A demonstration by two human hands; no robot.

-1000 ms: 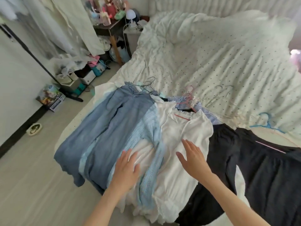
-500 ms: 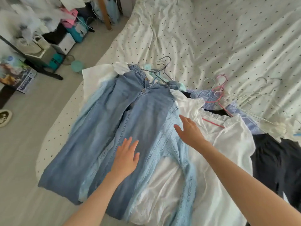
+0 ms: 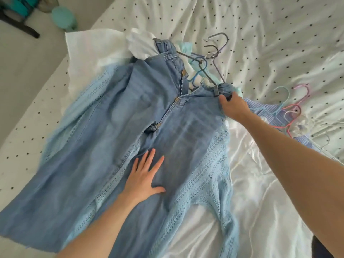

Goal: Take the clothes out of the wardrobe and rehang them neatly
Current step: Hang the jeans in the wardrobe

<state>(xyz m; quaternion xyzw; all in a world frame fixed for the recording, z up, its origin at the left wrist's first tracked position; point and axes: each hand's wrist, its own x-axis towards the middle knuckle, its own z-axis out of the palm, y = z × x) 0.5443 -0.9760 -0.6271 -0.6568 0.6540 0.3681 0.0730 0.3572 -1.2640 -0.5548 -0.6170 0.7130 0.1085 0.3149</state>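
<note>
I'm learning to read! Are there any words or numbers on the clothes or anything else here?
No readable words or numbers anywhere.
Jeans: no label shows; the metal button is too small to read.
Light blue knit, white clothes and hangers: no writing.
Dotted bedsheet: only dots.

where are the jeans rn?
Head view, centre: jeans lie on the blue knit top; left hand flat on them, right hand gripping the waistband.

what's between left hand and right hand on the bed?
Head view: only the jeans, a bare stretch of denim thigh. Left hand lies flat on them; right hand grips the waistband.
</note>
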